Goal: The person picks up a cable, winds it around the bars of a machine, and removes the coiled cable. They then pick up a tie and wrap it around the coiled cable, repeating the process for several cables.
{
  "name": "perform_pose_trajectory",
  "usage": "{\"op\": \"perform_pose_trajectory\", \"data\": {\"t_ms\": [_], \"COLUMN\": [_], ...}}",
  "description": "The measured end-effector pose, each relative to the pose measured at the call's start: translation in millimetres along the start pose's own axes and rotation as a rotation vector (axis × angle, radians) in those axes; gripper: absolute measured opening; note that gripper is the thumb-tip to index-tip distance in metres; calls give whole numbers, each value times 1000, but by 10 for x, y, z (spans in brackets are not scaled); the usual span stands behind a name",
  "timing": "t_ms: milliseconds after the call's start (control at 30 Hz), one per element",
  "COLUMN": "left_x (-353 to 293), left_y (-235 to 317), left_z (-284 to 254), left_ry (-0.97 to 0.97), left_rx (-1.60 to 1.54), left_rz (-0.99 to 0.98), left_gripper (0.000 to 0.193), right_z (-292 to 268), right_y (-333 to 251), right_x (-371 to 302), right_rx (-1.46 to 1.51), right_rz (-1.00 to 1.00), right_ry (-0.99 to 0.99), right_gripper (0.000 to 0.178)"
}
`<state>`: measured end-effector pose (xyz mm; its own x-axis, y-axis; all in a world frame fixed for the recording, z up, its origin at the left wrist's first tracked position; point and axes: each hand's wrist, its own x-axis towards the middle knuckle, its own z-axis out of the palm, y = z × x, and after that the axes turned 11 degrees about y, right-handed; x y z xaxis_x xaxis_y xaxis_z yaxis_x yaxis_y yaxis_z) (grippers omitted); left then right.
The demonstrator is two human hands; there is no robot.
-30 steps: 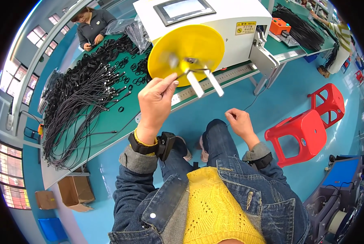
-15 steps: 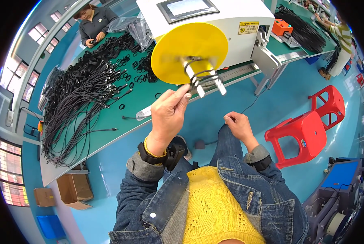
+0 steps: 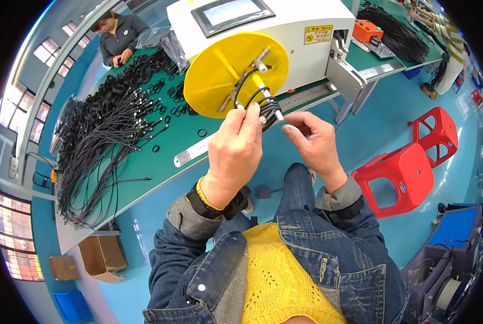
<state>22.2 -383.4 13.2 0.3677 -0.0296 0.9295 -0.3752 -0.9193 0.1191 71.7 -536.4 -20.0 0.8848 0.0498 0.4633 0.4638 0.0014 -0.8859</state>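
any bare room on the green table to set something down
Mostly bare: the green tabletop between the cable bundle and the metal ruler, broken by loose rings. Crowded: the black heap beyond, and around the left hand.

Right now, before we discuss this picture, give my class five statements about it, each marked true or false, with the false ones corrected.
1. The left hand is at the coiled black cable. True.
2. The disc is red. False: the disc is yellow.
3. The red stools are on the person's right. True.
4. The right hand rests on a stool. False: the right hand is near the coiled black cable.
5. The white machine has a screen. True.
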Motion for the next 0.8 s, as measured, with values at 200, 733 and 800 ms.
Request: {"op": "perform_pose_trajectory", "data": {"t_ms": [200, 733, 800], "left_x": [98, 45, 66], "left_y": [145, -157, -125], "left_z": [-53, -113, -110], "left_ry": [-51, -423, -384], "left_rx": [49, -153, -237], "left_rz": [79, -261, -326], "left_gripper": [29, 57, 53], "right_z": [41, 109, 118], "right_y": [-6, 358, 379], "right_x": [129, 593, 575], "right_rx": [-89, 345, 381], "right_rz": [-48, -24, -30], "right_ry": [-93, -451, -448], "right_gripper": [20, 92, 87]}}
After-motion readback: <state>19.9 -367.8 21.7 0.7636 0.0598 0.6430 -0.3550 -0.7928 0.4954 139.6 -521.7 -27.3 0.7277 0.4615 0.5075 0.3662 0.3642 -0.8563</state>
